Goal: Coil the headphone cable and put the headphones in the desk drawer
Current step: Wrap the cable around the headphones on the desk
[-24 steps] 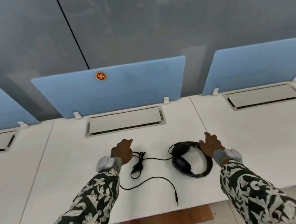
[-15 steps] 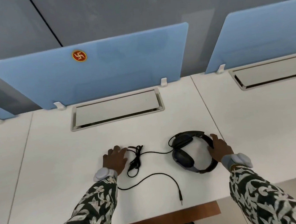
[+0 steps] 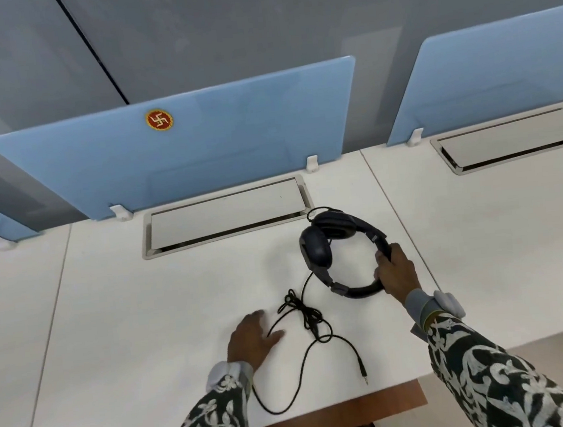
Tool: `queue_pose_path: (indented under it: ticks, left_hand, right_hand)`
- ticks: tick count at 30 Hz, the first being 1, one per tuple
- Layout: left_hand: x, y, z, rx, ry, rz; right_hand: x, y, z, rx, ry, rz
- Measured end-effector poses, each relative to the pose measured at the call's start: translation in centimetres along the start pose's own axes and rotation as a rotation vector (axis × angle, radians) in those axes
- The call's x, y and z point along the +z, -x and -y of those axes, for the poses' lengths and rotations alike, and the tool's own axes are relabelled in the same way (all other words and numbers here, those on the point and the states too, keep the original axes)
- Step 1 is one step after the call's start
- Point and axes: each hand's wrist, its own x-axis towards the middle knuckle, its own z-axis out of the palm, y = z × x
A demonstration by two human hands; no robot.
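Note:
Black over-ear headphones (image 3: 327, 243) hang tilted above the white desk (image 3: 147, 329), lifted by the headband. My right hand (image 3: 395, 271) is shut on the right side of that headband. The thin black cable (image 3: 303, 314) runs down from the ear cup, lies in a loose tangle on the desk and ends in a jack plug (image 3: 364, 375) near the front edge. My left hand (image 3: 250, 336) lies flat on the desk just left of the tangle, fingers spread, with a loop of cable passing by its thumb. No drawer is in sight.
A blue divider panel (image 3: 197, 142) stands behind the desk, with a closed cable flap (image 3: 225, 215) in front of it. A second desk and flap (image 3: 510, 139) lie to the right. A brown wooden surface (image 3: 334, 414) shows below the front edge.
My right hand has closed on the headband and raised the headphones off the desk, away from me. The cable has been drawn up with them. My left hand stays flat on the desk.

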Motion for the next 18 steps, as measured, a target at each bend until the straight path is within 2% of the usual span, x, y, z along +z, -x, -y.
queue_pose_path:
  ticks: [5, 7, 9, 10, 13, 15, 16, 18]
  left_hand:
    - [2.8, -0.7, -3.4, 0.106, -0.326, 0.012]
    - [3.3, -0.5, -3.9, 0.060, -0.352, 0.012]
    - [3.3, -0.3, -4.1, -0.017, -0.250, 0.034]
    - [3.0, 0.2, -4.3, -0.080, -0.124, 0.042]
    - [2.5, 2.8, -5.8, -0.261, 0.490, 0.110]
    - [2.1, 5.2, -7.3, -0.209, 0.629, 0.167]
    - [1.7, 6.4, -7.9, -0.127, 0.597, 0.181]
    - [0.1, 8.8, -8.9, 0.140, 0.380, 0.177]
  right_hand:
    - [-0.1, 1.4, 1.6, -0.072, -0.006, -0.021]
    - [0.1, 1.7, 2.1, -0.092, -0.020, -0.021]
    - [0.3, 1.7, 2.8, -0.103, -0.028, -0.035]
    - [0.5, 1.8, 3.3, -0.105, -0.039, -0.045]
    - [1.0, 1.7, 4.7, -0.134, -0.042, -0.097]
    - [1.1, 1.7, 5.9, -0.169, -0.036, -0.134]
    - [1.1, 1.8, 6.6, -0.189, -0.033, -0.152]
    - [1.2, 1.8, 8.2, -0.237, -0.011, -0.193]
